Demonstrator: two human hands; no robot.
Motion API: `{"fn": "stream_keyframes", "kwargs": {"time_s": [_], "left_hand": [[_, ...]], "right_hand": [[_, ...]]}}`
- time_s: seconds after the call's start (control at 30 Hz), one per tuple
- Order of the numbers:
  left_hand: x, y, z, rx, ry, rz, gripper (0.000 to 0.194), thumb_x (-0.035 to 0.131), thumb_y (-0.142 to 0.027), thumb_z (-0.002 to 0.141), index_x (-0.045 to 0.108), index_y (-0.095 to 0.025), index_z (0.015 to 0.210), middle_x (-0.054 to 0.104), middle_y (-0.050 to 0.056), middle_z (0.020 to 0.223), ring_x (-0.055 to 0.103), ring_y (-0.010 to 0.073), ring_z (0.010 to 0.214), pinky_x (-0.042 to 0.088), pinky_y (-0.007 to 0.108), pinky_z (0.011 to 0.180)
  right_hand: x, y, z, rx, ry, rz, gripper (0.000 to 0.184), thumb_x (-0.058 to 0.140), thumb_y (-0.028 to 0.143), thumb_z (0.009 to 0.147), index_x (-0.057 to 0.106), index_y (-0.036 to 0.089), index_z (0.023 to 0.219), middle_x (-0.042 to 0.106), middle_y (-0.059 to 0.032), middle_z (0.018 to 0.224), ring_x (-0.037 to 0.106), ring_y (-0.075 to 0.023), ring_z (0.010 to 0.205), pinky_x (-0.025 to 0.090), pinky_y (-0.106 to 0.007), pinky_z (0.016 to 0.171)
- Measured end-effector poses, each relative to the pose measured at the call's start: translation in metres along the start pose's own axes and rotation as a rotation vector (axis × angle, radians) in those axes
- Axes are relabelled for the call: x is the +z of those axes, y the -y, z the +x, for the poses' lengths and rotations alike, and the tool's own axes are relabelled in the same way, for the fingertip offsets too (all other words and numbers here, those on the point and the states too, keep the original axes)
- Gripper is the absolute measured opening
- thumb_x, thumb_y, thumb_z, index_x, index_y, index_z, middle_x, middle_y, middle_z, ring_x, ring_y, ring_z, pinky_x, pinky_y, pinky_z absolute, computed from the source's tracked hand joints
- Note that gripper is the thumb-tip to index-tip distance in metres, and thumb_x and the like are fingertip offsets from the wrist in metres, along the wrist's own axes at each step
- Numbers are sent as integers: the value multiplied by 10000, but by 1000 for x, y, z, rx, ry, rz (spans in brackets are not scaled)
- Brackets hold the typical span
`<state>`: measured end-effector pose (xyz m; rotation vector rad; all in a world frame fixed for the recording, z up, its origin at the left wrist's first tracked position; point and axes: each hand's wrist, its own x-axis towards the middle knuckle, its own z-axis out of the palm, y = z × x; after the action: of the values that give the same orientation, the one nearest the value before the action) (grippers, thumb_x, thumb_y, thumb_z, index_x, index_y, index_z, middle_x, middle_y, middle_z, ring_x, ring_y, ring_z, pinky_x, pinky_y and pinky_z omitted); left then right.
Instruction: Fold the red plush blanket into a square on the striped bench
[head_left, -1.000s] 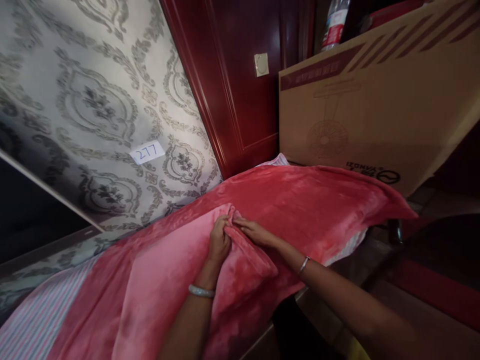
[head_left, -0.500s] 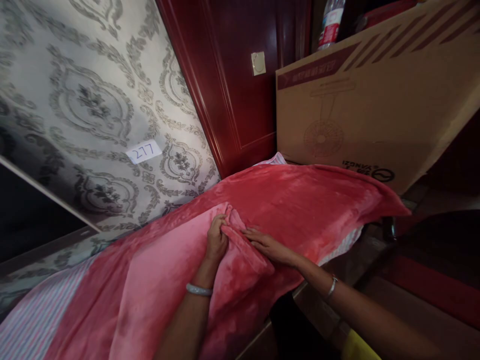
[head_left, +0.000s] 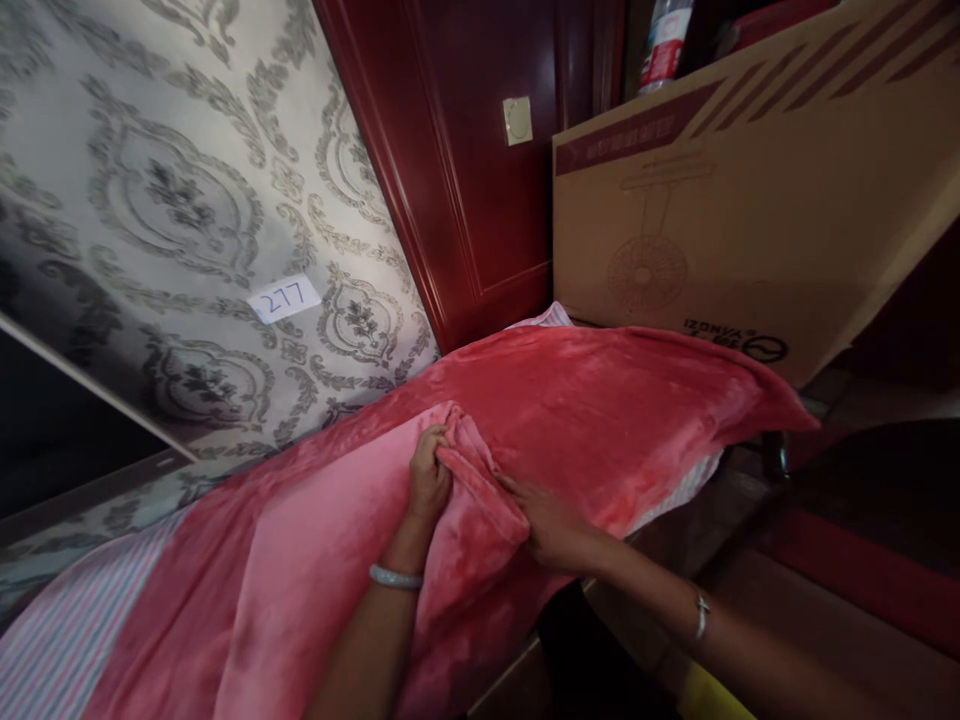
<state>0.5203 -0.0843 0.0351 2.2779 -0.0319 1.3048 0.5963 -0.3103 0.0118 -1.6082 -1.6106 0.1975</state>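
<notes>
A plush red-pink blanket lies spread out, with one part folded back so its paler side shows. My left hand is closed around the bunched edge of that fold, near its top corner. On the right side of the fold is my right hand, its index finger stretched along the edge and its other fingers curled at the cloth, partly hidden. Beneath the blanket, a striped sheet shows at the lower left, and a strip of it appears along the right edge.
Patterned wallpaper with a paper label reading 277 rises at the left. A dark red wooden panel stands behind. A large cardboard box is at the back right, with a plastic bottle behind its top edge.
My right hand has moved from lying flat on the fold to its right edge, with the fingers now curled. The folded flap's right edge has shifted slightly left. My left hand keeps its grip.
</notes>
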Motion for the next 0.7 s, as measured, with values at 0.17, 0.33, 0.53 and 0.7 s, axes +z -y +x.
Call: {"fn": "stream_keyframes", "kwargs": {"time_s": [0.17, 0.33, 0.53, 0.7], "left_hand": [[1, 3, -1, 8, 35, 24, 119, 446, -199, 920, 541, -220, 851, 677, 92, 1031, 650, 208, 1001, 538, 391, 871], [3, 2, -2, 75, 210, 168, 295, 448, -135, 877, 584, -194, 1132, 605, 155, 1343, 544, 248, 1304, 464, 475, 1068], [5, 7, -5, -58, 259, 441, 597, 517, -335, 930, 408, -148, 1486, 390, 222, 1575, 354, 339, 1473, 328, 580, 1164], [11, 4, -5, -72, 527, 583, 552, 502, -439, 952, 509, -200, 1449, 431, 194, 1562, 366, 370, 1464, 260, 639, 1173]], "right_hand": [[13, 2, -13, -7, -38, -75, 775, 556, 147, 847, 330, 201, 1586, 400, -144, 1578, 330, -294, 1481, 327, -533, 1204], [14, 9, -20, -68, -94, -100, 725, 508, 141, 888, 327, 228, 1585, 338, -114, 1619, 273, -266, 1507, 320, -512, 1212], [17, 7, -45, -88, -105, -103, 554, 480, 166, 954, 464, 236, 1504, 357, -120, 1609, 277, -270, 1506, 346, -520, 1194], [17, -2, -67, -59, -211, -94, 369, 431, 189, 992, 659, 246, 1277, 570, -122, 1447, 461, -266, 1406, 450, -505, 1126]]}}
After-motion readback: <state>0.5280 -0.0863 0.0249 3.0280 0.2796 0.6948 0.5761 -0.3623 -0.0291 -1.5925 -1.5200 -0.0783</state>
